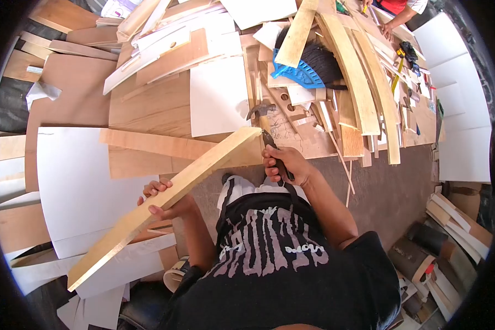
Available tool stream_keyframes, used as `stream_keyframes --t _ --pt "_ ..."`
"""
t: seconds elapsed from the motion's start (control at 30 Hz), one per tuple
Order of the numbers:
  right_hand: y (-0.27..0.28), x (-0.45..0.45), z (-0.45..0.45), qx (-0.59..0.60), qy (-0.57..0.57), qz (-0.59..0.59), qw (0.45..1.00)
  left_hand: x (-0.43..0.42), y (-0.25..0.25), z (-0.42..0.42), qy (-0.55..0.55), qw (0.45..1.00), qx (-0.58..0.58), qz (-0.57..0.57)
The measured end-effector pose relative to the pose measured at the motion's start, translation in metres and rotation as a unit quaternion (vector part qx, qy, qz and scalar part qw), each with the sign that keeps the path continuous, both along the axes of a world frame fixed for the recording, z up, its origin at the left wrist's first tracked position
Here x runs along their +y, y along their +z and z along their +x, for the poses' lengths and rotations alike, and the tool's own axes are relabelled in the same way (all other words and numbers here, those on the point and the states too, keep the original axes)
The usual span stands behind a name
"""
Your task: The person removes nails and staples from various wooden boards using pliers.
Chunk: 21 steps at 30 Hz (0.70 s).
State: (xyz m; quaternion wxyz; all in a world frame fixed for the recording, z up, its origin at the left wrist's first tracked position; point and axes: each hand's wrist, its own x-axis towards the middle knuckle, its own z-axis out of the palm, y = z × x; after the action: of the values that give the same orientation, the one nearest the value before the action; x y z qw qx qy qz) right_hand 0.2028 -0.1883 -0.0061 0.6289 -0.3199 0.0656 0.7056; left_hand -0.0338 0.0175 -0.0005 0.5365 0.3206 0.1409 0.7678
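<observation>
A long, narrow wooden board point(184, 176) slants across the view in front of my body. My left hand point(173, 204) is closed around its lower middle, thumb on the near side and fingers on the far side. My right hand point(287, 163) grips a pair of black-handled pliers point(281, 168). The jaws of the pliers meet the far right end of the board; what they grip there is too small to make out. Just beyond that end, a claw hammer point(264, 111) lies on the worktable point(140, 110).
Wood strips point(357, 77), white panels point(217, 88) and a blue broom head point(300, 77) with dark bristles crowd the table. Another person's hand point(388, 30) is at the upper right. White sheets point(459, 110) stand at right; offcuts lie beside a dark cylinder point(410, 258) at lower right.
</observation>
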Motion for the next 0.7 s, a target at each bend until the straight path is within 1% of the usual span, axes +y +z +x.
stream_keyframes --t 0.03,0.07,0.1,0.13,0.2,0.23,0.3,0.33,0.4,0.47,0.57,0.63,0.67,0.7 --pt "-0.009 -0.001 0.005 0.052 0.012 0.025 0.998 -0.004 -0.001 0.001 0.005 1.0 0.003 0.002" --pt "-0.017 -0.001 0.008 0.056 0.017 0.026 0.998 -0.009 -0.001 0.001 0.015 1.0 0.005 -0.021" --pt "-0.023 0.0 0.011 0.124 0.024 0.059 0.99 -0.014 0.0 0.0 0.025 0.999 0.008 -0.045" --pt "-0.029 0.001 0.014 0.19 0.031 0.092 0.977 -0.017 0.0 -0.002 0.032 0.998 0.01 -0.044" --pt "-0.034 0.002 0.016 0.203 0.048 0.103 0.973 -0.02 -0.002 -0.005 0.087 0.992 0.01 -0.094" --pt "-0.035 0.003 0.017 0.214 0.057 0.115 0.969 -0.021 -0.002 -0.007 0.091 0.991 0.011 -0.093" --pt "-0.036 0.005 0.017 0.214 0.066 0.116 0.968 -0.021 -0.003 -0.013 0.106 0.982 0.039 -0.151" --pt "-0.037 0.005 0.016 0.211 0.071 0.118 0.968 -0.02 -0.004 -0.014 0.107 0.982 0.042 -0.151" --pt "-0.046 0.004 0.014 0.229 0.069 0.113 0.964 -0.017 -0.007 -0.015 0.119 0.975 0.018 -0.187" --pt "-0.054 0.001 0.012 0.245 0.067 0.105 0.961 -0.016 -0.006 -0.016 0.125 0.974 0.03 -0.187" --pt "-0.058 -0.005 0.013 0.273 0.085 0.137 0.948 -0.005 -0.001 -0.02 0.125 0.973 0.036 -0.193" --pt "-0.05 -0.006 0.018 0.313 0.044 0.185 0.931 0.006 0.002 -0.027 0.118 0.972 0.031 -0.199" --pt "-0.046 -0.004 0.019 0.312 0.042 0.186 0.931 0.012 0.003 -0.03 0.129 0.971 0.031 -0.199" --pt "-0.033 0.0 0.02 0.2 0.011 0.102 0.974 0.017 0.005 -0.03 0.137 0.97 0.031 -0.199"
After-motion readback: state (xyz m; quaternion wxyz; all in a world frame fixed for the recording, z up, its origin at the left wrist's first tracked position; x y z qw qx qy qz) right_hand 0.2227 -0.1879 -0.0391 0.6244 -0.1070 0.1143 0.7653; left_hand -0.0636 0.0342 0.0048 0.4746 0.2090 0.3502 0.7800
